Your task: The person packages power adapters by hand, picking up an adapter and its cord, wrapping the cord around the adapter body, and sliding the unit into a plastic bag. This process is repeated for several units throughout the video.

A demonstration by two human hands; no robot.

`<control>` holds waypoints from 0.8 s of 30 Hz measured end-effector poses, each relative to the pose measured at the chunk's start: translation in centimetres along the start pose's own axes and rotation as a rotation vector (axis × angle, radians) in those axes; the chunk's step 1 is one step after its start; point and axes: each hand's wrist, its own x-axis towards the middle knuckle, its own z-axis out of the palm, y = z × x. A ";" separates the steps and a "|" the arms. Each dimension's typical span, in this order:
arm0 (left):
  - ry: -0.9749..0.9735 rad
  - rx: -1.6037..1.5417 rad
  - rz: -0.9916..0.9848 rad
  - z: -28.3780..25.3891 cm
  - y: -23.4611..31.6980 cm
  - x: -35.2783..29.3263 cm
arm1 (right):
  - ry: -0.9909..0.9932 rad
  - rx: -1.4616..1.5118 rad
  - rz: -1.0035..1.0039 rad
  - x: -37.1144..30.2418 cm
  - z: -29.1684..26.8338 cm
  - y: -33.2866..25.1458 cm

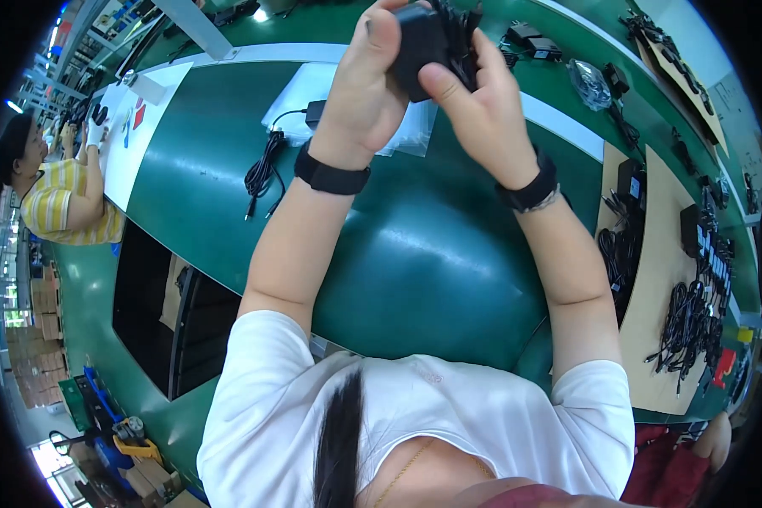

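Note:
Raised over the far side of the green table, a black power adapter (419, 52) with its bundled cable (461, 38) is between my two hands. My left hand (371, 80) grips the adapter from its left side, thumb along the edge. The thumb of my right hand (488, 106) presses on its lower right, with the fingers behind the cable bundle. Below and left of them, a second power adapter (315, 113) with a tied black cable (264, 173) lies partly behind my left wrist. Clear plastic bags (295, 93) are spread under and behind my hands.
Cardboard sheets (662, 339) at the right carry rows of adapters and coiled cables (690, 326). More adapters (533, 41) and a bagged cable (590, 85) lie on the far surface. A person in a yellow striped top (72, 199) works at the left. A black bin (148, 313) stands beside the table.

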 end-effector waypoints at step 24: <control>-0.063 2.133 0.002 -7.5 -7.1 -0.2 | 0.199 0.145 -0.055 2.3 -5.7 -5.0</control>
